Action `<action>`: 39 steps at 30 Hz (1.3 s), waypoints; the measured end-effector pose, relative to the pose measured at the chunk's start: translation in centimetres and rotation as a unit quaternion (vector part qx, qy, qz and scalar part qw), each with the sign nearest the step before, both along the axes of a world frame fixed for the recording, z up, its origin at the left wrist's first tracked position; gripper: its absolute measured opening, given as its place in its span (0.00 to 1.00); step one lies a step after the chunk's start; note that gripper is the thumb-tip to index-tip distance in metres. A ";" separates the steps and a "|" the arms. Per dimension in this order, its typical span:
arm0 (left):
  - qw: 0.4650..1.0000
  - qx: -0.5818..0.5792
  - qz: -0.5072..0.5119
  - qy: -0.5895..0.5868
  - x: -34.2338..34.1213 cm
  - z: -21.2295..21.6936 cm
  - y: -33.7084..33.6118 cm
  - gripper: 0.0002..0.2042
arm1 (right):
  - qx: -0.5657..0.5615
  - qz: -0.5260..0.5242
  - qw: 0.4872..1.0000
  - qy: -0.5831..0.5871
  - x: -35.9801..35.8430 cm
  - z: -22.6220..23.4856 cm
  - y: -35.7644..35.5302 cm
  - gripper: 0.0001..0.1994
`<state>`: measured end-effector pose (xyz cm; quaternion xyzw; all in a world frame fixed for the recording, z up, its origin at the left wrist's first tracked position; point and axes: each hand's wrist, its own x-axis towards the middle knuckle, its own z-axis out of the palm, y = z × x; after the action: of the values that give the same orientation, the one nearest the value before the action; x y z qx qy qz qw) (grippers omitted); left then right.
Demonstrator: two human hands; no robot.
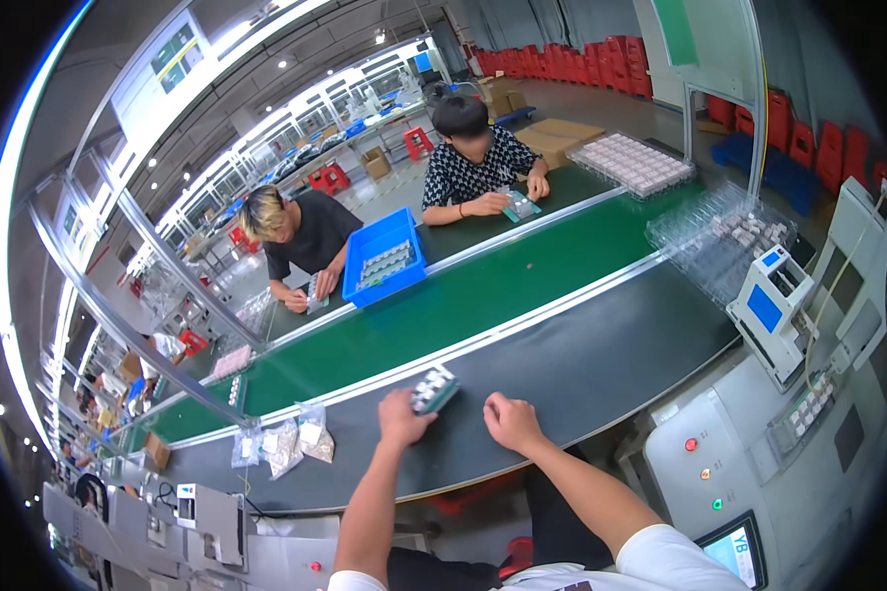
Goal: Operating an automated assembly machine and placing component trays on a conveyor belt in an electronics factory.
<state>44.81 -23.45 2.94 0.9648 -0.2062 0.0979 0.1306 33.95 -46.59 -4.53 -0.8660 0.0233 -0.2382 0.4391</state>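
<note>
My left hand (401, 421) grips a green circuit board (447, 395) with rows of white block-shaped parts on it. The board is tilted, a little above the black tabletop (581, 355) on my side of the belt. To the right, apart from the board, my right hand (511, 422) is curled closed. Its palm is turned away, so I cannot see whether anything is inside the fingers.
A green conveyor belt (483, 295) runs beyond the tabletop. Across it two people handle boards beside a blue bin (396, 281). Bags of small parts (284, 446) lie left. Clear plastic trays (705, 236) and a machine with a blue panel (767, 307) stand right.
</note>
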 end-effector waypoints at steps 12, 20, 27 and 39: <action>0.987 -0.019 -0.161 0.014 -9.0 -1.8 -4.5 0.34 | -0.125 0.013 0.980 -0.152 -4.1 4.8 -2.1 0.29; 0.985 -0.131 -0.093 0.061 -8.7 -2.0 1.2 0.45 | -0.187 0.172 0.966 0.042 -3.3 5.4 -6.0 0.51; 0.947 -0.304 -0.085 0.061 -9.0 -6.0 4.1 0.31 | -0.091 0.232 0.966 0.074 -1.7 4.3 -5.1 0.46; 0.946 -0.312 -0.080 0.032 -8.9 -6.1 3.9 0.29 | -0.129 0.192 0.973 0.021 -1.8 4.2 -4.2 0.43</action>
<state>35.88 -19.56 -3.20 0.8587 -0.2376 0.1157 0.4391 32.18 -50.80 -0.36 -0.9084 -0.1651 -0.1326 0.3606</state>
